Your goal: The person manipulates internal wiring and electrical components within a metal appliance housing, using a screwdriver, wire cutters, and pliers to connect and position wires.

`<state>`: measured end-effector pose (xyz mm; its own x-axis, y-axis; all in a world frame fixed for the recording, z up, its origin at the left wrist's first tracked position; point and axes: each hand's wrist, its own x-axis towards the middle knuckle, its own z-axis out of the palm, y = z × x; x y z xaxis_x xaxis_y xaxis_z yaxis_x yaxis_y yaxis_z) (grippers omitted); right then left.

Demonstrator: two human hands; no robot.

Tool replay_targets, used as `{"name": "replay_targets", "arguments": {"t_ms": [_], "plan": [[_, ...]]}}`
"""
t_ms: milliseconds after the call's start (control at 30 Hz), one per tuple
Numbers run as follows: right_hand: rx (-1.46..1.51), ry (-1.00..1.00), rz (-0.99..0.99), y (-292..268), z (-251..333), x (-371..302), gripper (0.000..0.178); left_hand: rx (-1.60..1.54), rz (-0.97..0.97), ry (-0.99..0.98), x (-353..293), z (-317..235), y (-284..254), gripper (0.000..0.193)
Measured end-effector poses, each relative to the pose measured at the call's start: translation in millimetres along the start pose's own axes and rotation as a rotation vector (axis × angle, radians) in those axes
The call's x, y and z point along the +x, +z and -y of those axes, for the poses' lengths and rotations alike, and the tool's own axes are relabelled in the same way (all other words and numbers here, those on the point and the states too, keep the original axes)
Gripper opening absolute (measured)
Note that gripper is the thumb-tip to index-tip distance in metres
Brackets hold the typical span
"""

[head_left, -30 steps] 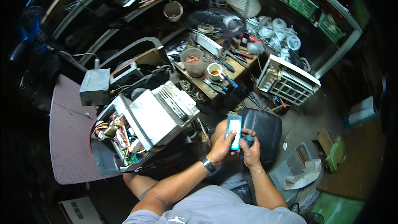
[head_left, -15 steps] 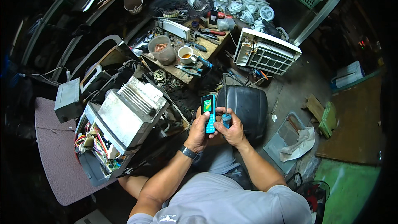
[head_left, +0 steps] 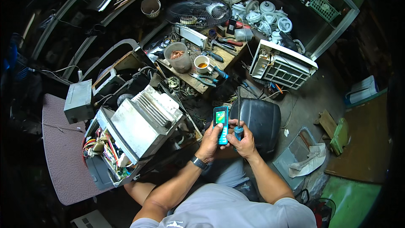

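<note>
My left hand [head_left: 210, 143] is closed round a small blue keypad phone [head_left: 220, 120], its lit screen showing green and yellow. The left thumb rests at the lower edge of the screen. Beside it my right hand [head_left: 244, 143] grips the blue handle of a screwdriver [head_left: 238, 131], whose long shaft points up and away from me. My right thumb lies against the phone's side near the keys. A dark watch [head_left: 198, 162] sits on my left wrist. To the left stands an opened appliance [head_left: 139, 120] with a metal housing and coloured wires exposed.
Beyond my hands a wooden bench [head_left: 198, 85] carries a cup [head_left: 203, 64], a tub of copper scraps [head_left: 177, 61], pliers [head_left: 203, 80] and other tools. A black seat [head_left: 263, 122] stands just right of my hands. A white plastic panel [head_left: 287, 65] lies further back.
The whole view has shifted, so the scene sits further right and lower. Both hands keep their holds on the phone and the screwdriver.
</note>
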<state>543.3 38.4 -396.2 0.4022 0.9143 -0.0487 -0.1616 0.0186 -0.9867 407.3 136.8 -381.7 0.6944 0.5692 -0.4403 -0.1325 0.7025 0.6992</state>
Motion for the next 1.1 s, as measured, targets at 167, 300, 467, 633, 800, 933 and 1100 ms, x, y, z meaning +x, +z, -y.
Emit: {"name": "replay_targets", "arguments": {"t_ms": [167,300,467,633,800,933,1100], "plan": [[0.106,0.053,0.008,-0.2,-0.3,3.2,0.050,-0.005,-0.013,-0.017,5.7,1.4,-0.6,0.032],[0.161,0.115,0.019,-3.4,-4.4,6.1,0.053,0.001,0.015,0.003,13.9,4.5,-1.8,0.032],[0.014,0.118,-0.044,0.4,-0.3,15.6,0.056,0.168,-0.025,0.069,21.5,-3.5,0.9,0.036],[0.376,0.296,-0.106,-23.4,-12.8,47.0,0.063,0.169,-0.009,-0.037,9.1,-22.4,-0.9,0.073],[0.517,0.467,-0.171,-52.3,-36.1,127.6,0.049,0.075,-0.074,0.038,-15.1,-21.6,-4.9,0.077],[0.026,0.178,-0.266,-122.7,-121.6,238.1,0.041,1.036,0.211,0.317,-86.2,-95.2,36.2,0.061],[-0.450,0.210,-0.304,-171.5,-195.3,366.6,0.034,1.625,0.414,0.564,-116.5,-245.6,70.7,0.049]]}}
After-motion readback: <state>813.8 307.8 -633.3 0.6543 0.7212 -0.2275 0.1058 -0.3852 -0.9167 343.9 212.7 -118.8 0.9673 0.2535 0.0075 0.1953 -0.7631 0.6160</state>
